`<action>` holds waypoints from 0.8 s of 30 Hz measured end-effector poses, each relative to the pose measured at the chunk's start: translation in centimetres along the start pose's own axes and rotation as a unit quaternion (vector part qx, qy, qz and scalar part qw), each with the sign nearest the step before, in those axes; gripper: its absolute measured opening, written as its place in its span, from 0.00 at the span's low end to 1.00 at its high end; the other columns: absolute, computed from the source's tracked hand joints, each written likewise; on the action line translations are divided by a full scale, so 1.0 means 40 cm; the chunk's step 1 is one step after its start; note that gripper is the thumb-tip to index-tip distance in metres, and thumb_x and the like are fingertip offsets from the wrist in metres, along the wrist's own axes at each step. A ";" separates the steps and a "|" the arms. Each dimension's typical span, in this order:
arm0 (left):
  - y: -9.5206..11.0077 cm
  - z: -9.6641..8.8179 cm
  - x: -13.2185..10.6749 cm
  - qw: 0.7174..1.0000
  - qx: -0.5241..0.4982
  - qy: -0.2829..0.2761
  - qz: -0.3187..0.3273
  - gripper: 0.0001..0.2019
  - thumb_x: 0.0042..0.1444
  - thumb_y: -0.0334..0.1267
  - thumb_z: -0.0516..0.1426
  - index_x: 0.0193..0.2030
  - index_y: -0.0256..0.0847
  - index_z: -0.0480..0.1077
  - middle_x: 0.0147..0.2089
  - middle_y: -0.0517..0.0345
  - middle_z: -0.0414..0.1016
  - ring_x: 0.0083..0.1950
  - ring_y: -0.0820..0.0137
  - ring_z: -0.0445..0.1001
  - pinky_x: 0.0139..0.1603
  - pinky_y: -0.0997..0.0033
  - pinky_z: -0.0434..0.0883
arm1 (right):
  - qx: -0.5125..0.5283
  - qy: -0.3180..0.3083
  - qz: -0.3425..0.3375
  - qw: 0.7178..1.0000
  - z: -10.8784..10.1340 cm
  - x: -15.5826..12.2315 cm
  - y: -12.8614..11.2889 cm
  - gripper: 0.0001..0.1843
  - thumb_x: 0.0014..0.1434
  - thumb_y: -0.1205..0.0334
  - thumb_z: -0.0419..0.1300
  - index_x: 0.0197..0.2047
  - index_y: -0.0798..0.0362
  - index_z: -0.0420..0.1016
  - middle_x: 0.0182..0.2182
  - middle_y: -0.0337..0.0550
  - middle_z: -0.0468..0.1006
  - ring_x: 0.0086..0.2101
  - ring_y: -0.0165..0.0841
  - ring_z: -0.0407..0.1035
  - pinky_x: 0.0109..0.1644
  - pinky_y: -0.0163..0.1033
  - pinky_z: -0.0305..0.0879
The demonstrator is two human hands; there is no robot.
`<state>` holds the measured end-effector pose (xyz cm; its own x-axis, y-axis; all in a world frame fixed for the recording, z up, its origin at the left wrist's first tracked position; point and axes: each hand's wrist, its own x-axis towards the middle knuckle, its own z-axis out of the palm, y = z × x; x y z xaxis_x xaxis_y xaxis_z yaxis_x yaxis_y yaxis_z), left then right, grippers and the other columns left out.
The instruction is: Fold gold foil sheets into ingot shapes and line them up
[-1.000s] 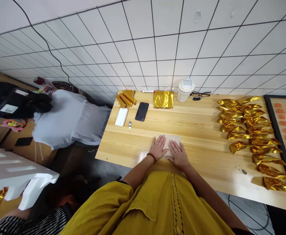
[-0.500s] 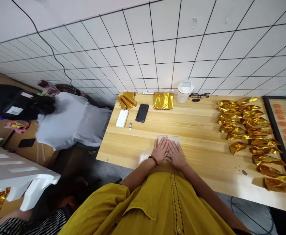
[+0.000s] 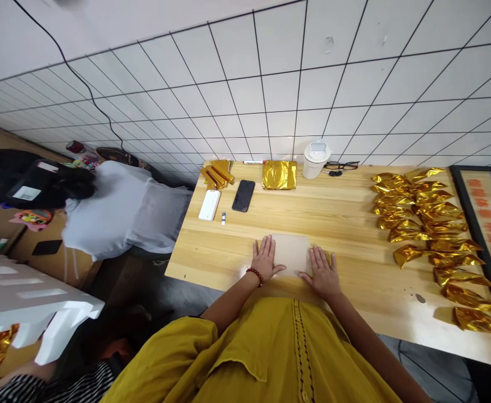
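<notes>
Pale rectangular sheet (image 3: 292,254) lies flat near the front edge of the tabletop (image 3: 350,224), between the left hand (image 3: 264,262) and right hand (image 3: 324,274), their fingers (image 3: 267,245) released and extended flat. Folded gold foil (image 3: 279,174) rests by the back edge; twisted gold foil pieces (image 3: 438,211) line the right.

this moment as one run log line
left hand: open, at left edge of pale sheet | right hand: open, at its right edge | sheet: flat on wooden table

I count one camera, head-worn, near the wooden table (image 3: 341,224). It looks forward and down, facing the tiled wall (image 3: 281,89).
</notes>
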<state>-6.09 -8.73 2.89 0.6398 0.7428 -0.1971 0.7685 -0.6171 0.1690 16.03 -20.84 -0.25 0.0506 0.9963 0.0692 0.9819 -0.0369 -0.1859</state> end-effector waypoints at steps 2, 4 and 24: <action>0.017 -0.013 0.006 1.000 -0.010 0.018 -0.022 0.47 0.61 0.66 0.47 0.75 0.28 0.45 0.77 0.30 0.42 0.77 0.46 0.42 0.72 0.33 0.42 | -0.001 -0.002 0.003 1.000 0.000 0.010 -0.017 0.45 0.65 0.42 0.48 0.75 0.64 0.46 0.71 0.62 0.52 0.72 0.50 0.39 0.72 0.63 0.28; 0.041 -0.018 0.019 0.999 -0.028 0.027 0.006 0.47 0.63 0.64 0.47 0.75 0.27 0.43 0.77 0.31 0.39 0.78 0.48 0.40 0.74 0.35 0.39 | 0.010 -0.015 -0.032 0.999 0.005 0.036 -0.049 0.44 0.64 0.46 0.50 0.74 0.64 0.47 0.72 0.61 0.51 0.72 0.50 0.39 0.72 0.63 0.28; 0.083 0.016 0.045 0.998 -0.032 0.020 0.050 0.41 0.62 0.58 0.51 0.75 0.35 0.48 0.77 0.40 0.45 0.78 0.52 0.42 0.75 0.41 0.45 | 0.050 -0.053 -0.111 0.991 0.036 0.102 -0.118 0.41 0.60 0.50 0.53 0.73 0.58 0.55 0.70 0.54 0.58 0.70 0.47 0.46 0.72 0.60 0.28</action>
<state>-2.37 -9.62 2.48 0.7116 0.6890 -0.1376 0.6983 -0.6718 0.2473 11.35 -16.48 -0.51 -0.1902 0.9816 0.0163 0.9433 0.1873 -0.2740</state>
